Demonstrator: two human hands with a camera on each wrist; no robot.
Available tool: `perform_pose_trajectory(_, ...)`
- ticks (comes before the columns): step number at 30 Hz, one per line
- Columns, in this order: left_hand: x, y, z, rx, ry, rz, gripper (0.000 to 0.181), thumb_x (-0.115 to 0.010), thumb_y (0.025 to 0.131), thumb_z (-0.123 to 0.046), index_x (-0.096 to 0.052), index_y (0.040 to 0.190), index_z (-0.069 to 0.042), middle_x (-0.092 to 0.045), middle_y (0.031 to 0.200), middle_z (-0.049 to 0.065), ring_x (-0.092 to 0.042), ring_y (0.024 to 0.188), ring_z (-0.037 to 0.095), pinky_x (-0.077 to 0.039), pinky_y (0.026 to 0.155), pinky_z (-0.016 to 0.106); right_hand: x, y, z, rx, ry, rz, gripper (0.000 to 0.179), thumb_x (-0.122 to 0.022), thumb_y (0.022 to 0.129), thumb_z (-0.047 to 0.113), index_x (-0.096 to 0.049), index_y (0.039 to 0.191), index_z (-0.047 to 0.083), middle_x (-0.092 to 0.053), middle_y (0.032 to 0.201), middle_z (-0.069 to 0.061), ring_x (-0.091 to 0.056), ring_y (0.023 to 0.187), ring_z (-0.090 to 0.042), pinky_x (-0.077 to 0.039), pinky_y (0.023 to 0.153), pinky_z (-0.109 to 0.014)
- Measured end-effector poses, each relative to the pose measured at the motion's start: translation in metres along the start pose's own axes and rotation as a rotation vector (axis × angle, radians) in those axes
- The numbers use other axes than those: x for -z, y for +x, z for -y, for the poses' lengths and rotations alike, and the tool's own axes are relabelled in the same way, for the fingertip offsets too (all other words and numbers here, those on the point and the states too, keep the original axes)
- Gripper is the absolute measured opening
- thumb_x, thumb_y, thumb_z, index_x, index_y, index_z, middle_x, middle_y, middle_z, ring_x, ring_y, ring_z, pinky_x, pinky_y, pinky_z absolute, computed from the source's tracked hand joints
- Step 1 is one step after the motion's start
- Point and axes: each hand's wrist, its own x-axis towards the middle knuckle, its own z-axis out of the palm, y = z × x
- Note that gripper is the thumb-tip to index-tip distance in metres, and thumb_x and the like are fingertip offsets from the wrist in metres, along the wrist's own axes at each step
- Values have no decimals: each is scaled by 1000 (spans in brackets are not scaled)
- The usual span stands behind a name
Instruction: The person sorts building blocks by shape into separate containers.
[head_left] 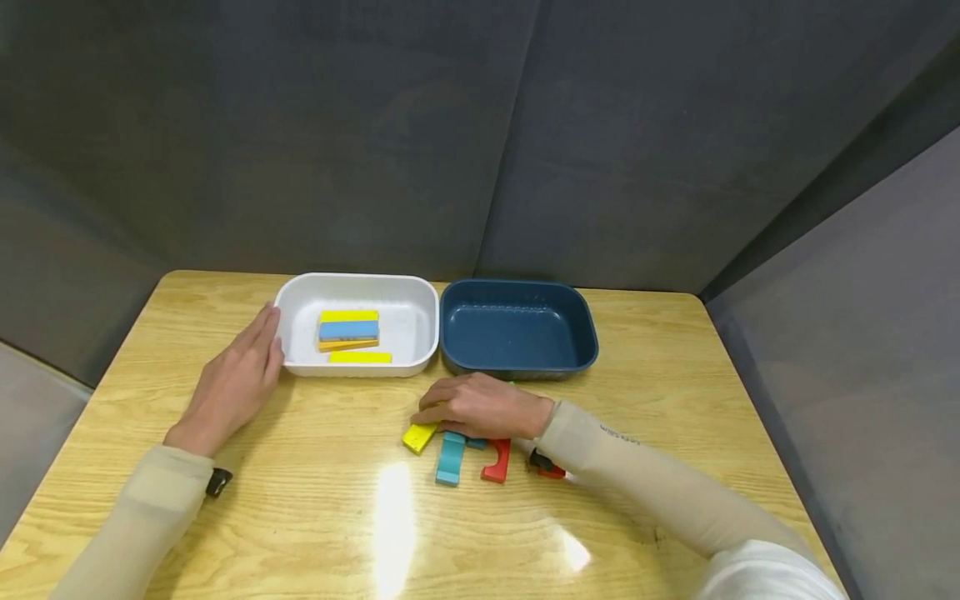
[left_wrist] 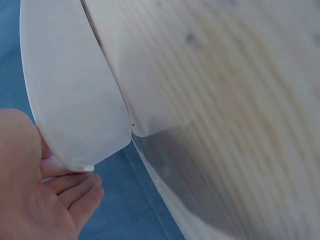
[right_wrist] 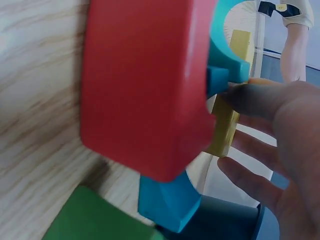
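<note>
My left hand lies against the left end of a white tray, fingers fairly straight along its outer wall; the left wrist view shows fingertips at the tray's rim. Inside that tray are yellow blocks and a blue block stacked on others. Between thumb and fingers, my right hand pinches a yellow block, low over the table in front of the trays. Beside that hand are a teal block and a red notched block, which looms large in the right wrist view.
A dark blue tray stands right of the white one. A blue block and a green block lie by the right hand, with another red block partly under the right wrist. Dark panels enclose the wooden table.
</note>
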Motion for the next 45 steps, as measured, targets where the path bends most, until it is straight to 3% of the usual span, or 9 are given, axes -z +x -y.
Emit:
perform_pose_trajectory(21,-3,0,3,-14,3,-30,58,-40,115,-22,-29,166,4,-25,175,20,-41,150,51,-46,108,72,28,11,13,-6,22,-94,38,-74,104,22,-73,142,19,-73,132,-1,-71,118,-15,-62,94,-27)
perform_pose_trajectory(30,-2,1,2,-11,9,-16,59,-41,115,-22,-28,167,4,-23,176,19,-40,150,50,-44,110,72,35,16,14,-20,66,-177,37,-78,101,18,-75,138,17,-74,130,-2,-70,121,-15,-62,95,-27)
perform_pose_trajectory(38,-2,1,2,-11,10,-13,60,-41,115,-22,-27,167,4,-22,176,19,-40,151,50,-44,110,72,44,23,14,-139,179,-184,40,-77,102,19,-73,141,17,-75,134,1,-69,126,-15,-58,104,-30)
perform_pose_trajectory(45,-2,1,2,-14,5,-13,59,-40,115,-22,-27,167,5,-22,176,19,-39,151,50,-44,110,72,53,32,12,-200,137,-205,39,-78,101,22,-74,139,16,-75,132,-2,-69,121,-16,-61,97,-29)
